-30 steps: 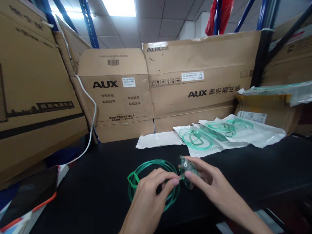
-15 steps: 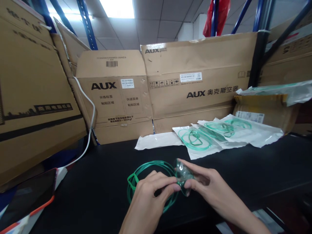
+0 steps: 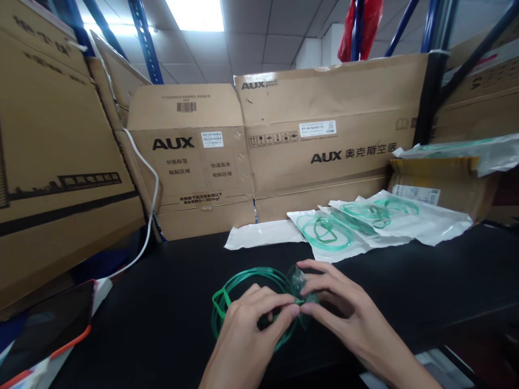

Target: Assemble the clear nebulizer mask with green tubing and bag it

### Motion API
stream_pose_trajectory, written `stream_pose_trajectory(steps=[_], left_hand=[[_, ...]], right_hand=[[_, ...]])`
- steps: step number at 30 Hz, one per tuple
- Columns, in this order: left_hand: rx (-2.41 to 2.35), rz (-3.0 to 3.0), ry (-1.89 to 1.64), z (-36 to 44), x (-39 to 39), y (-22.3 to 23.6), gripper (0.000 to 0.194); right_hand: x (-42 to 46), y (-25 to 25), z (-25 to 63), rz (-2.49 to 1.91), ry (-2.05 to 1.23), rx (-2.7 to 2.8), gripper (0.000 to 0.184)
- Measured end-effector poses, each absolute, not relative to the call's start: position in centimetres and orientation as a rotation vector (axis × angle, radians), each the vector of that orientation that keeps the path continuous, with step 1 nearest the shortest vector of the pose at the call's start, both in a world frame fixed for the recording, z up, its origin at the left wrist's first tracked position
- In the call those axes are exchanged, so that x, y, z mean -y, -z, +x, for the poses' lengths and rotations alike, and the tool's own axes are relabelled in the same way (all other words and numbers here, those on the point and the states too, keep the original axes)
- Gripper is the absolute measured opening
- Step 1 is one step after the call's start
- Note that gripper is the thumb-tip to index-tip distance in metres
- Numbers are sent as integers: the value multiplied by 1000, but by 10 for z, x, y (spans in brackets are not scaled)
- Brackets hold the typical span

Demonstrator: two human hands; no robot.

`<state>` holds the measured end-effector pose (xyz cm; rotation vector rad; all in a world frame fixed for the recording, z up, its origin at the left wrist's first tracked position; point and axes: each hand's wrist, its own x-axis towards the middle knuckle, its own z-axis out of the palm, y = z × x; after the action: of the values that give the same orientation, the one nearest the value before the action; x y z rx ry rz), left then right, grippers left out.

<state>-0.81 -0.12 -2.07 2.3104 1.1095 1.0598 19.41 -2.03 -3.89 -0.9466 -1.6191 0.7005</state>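
Observation:
A clear green oxygen mask is held up off the black tabletop, partly covered by my fingers. My right hand grips it from the right, the fingers curled over its body and the thumb at its lower edge. From the left, my left hand pinches a bit of green elastic strap between thumb and index finger, right at the mask's edge. Coiled green tubing lies behind and under my left hand. A brighter green strap loop rests at the coil's left side.
White-backed clear packs with green tubing lie at the back right, beside a flat white packet. AUX cardboard walls off the back. A phone with an orange edge and a white cable are at left.
My right hand has shifted its fingers further over the front of the mask, and its thumb has moved left towards my left fingertips. The mask has turned slightly. My left hand stays nearly still.

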Motion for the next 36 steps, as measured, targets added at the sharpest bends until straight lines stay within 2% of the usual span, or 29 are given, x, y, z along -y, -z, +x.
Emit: stream_pose_trajectory(steps=[7, 10, 12, 21, 30, 36], left_hand=[[-1090, 2336, -1070, -7, 3, 24, 13], [-1114, 2358, -1152, -7, 2, 25, 41], [-1105, 2403, -1169, -7, 2, 26, 52], [-1020, 2535, -1091, -5, 8, 25, 33], [-1004, 2583, -1103, -4, 7, 25, 28], [-1019, 2590, -1179, -4, 6, 24, 32]], right_hand=[[19, 37, 195, -958, -631, 1674, 14], [19, 36, 195, -961, -627, 1661, 15], [20, 37, 195, -956, -631, 1662, 15], [21, 41, 195, -913, -622, 1669, 15], [22, 39, 196, -944, -641, 1680, 17], [23, 37, 197, -924, -686, 1604, 17]])
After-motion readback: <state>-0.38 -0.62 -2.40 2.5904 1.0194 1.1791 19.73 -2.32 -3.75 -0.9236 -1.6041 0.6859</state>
